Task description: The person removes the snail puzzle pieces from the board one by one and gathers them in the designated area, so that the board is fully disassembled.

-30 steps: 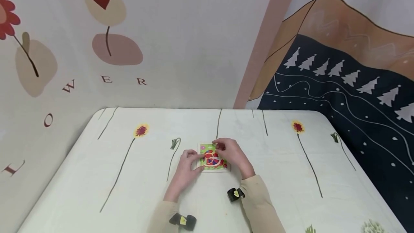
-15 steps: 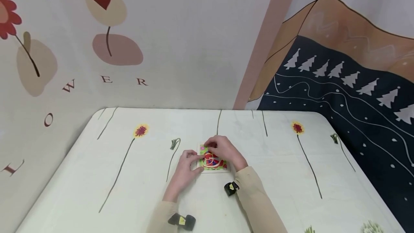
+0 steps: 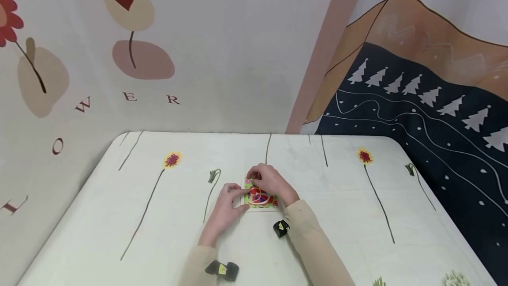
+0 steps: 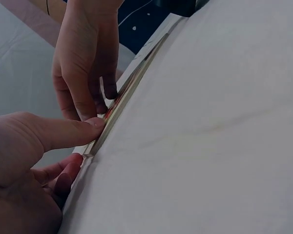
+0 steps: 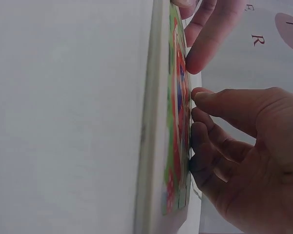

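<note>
A small square picture board (image 3: 263,200) with a pale border lies flat on the table, its face printed in green, red and blue. At its left side my left hand (image 3: 225,208) holds it, index fingertip over the picture and thumb at the near left corner. My right hand (image 3: 270,181) bends over the far left part of the picture, covering it. In the right wrist view, the right hand's thumb and bunched fingertips (image 5: 198,134) meet the board's face. I cannot tell whether they pinch a small piece.
The board rests on a white table covering (image 3: 158,233) printed with flowers and stems. Behind stands a pale wall (image 3: 230,56) with lettering. A dark panel (image 3: 436,136) with tree shapes borders the right. Each sleeve carries a black wrist device (image 3: 222,270).
My right hand has moved left and slightly away from me across the board's far part, and now hides more of the picture. The left hand and the board have stayed in place.
</note>
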`<control>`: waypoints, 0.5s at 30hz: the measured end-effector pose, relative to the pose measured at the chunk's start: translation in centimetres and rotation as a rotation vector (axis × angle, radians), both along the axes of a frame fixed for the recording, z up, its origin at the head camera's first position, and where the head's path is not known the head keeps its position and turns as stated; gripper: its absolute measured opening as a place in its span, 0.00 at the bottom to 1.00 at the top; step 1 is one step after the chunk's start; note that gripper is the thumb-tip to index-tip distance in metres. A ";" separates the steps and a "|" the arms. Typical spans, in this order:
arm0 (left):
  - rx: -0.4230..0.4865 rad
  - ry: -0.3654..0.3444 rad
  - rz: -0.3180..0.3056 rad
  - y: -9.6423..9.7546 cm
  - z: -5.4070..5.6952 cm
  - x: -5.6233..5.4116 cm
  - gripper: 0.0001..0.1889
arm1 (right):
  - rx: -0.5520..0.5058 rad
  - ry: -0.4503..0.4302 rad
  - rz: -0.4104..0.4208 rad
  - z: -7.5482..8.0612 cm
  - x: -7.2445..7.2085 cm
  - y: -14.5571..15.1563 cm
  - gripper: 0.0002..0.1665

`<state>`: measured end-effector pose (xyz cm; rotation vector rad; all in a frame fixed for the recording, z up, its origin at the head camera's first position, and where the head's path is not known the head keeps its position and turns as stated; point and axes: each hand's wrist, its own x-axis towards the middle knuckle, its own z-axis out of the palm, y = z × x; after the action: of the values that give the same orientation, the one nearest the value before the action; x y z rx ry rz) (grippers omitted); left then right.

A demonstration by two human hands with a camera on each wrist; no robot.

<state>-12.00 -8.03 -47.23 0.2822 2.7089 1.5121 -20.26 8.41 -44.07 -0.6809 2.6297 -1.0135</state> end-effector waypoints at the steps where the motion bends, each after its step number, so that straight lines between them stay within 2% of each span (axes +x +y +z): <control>1: 0.002 -0.001 0.000 0.0 0.0 0.0 0.20 | 0.000 -0.004 0.000 0.0 0.0 0.0 0.06; 7: 0.008 0.003 0.002 -0.1 0.0 -0.1 0.20 | -0.010 -0.011 0.014 0.0 -0.2 -0.3 0.07; 15: 0.019 0.019 -0.014 -0.1 -0.2 -0.2 0.20 | 0.012 0.004 0.032 -0.2 -0.1 0.0 0.16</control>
<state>-12.19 -8.15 -47.45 0.3177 2.7023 1.5409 -20.39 8.41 -44.26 -0.7205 2.6174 -0.9876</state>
